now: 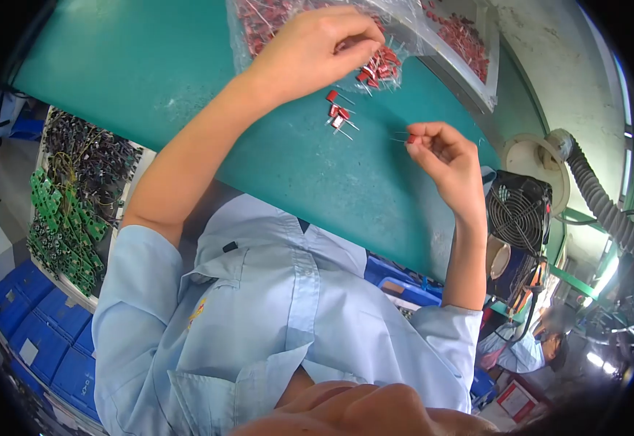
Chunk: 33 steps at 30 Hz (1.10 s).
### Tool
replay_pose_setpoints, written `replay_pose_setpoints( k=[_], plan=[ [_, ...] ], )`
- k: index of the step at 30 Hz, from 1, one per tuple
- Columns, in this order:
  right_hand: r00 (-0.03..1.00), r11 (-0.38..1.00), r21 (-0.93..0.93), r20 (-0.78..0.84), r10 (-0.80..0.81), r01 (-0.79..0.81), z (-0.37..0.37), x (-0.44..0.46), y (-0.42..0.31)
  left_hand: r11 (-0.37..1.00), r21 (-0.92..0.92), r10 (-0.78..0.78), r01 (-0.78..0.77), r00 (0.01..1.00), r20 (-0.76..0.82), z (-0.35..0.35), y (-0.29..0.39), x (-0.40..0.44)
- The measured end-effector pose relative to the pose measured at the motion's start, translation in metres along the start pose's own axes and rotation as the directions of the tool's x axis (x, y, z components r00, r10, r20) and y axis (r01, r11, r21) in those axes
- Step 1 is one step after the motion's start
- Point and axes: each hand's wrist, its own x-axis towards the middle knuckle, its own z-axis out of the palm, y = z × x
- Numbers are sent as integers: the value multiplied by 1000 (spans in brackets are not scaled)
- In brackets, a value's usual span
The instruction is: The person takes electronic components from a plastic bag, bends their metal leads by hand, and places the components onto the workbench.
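My left hand (324, 47) reaches over a clear plastic bag (241, 54) of red components, thumb and fingers pinched together at a pile of red components (384, 67) by the bag's mouth. What is between these fingertips is hidden. My right hand (444, 156) is raised over the green mat (295, 171), its thumb and fingers closed on a red component (411, 139) whose thin leads point left. Several loose red components (337, 114) with metal leads lie on the mat between the two hands.
A metal-edged tray (488, 94) with red components stands at the upper right. Green circuit boards and wires (66, 218) fill a tray at left, above blue bins (59, 320). A fan (517, 207) and hose (600, 189) are right; another person (524, 354) sits behind.
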Motion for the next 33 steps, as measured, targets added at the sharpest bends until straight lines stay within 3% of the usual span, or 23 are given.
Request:
replay_pose_setpoints(
  k=[1, 4, 8, 11, 14, 17, 20, 23, 29, 33],
  plan=[
    [999, 1000, 12, -19, 26, -26, -2, -10, 5, 999, -2, 48, -48, 999, -3, -3, 7, 0],
    [990, 989, 60, -30, 138, -136, -5, -31, 6, 952, -152, -242, 265, 958, 155, -9, 38, 2],
    [979, 979, -93, 76, 189, -182, -12, -30, 5, 995, -103, 4, 4, 997, 78, 7, 13, -4],
    [974, 967, -189, 117, 195, -171, -13, -20, 8, 925, -142, -323, 351, 927, 191, -2, 38, 1],
    [990, 968, -235, 95, 109, -84, -8, -14, 15, 1000, -18, -16, 17, 997, 73, 5, 14, 0],
    [998, 968, -252, 60, 13, 3, -4, -16, 23, 996, 9, -84, 84, 992, 96, -2, 24, 2],
    [999, 941, -335, 27, -32, 40, 0, -22, 27, 999, -7, -31, 32, 996, 79, 3, 13, 0],
    [990, 898, -425, -18, -137, 116, 8, -27, 36, 993, -27, -113, 117, 986, 124, 3, 21, 1],
    [967, 861, -471, -56, -247, 192, 18, -29, 43, 998, -47, -35, 39, 994, 100, 12, 18, -2],
    [949, 832, -500, -63, -310, 239, 21, -32, 47, 997, -29, -62, 66, 990, 129, 11, 20, -2]
  ],
)
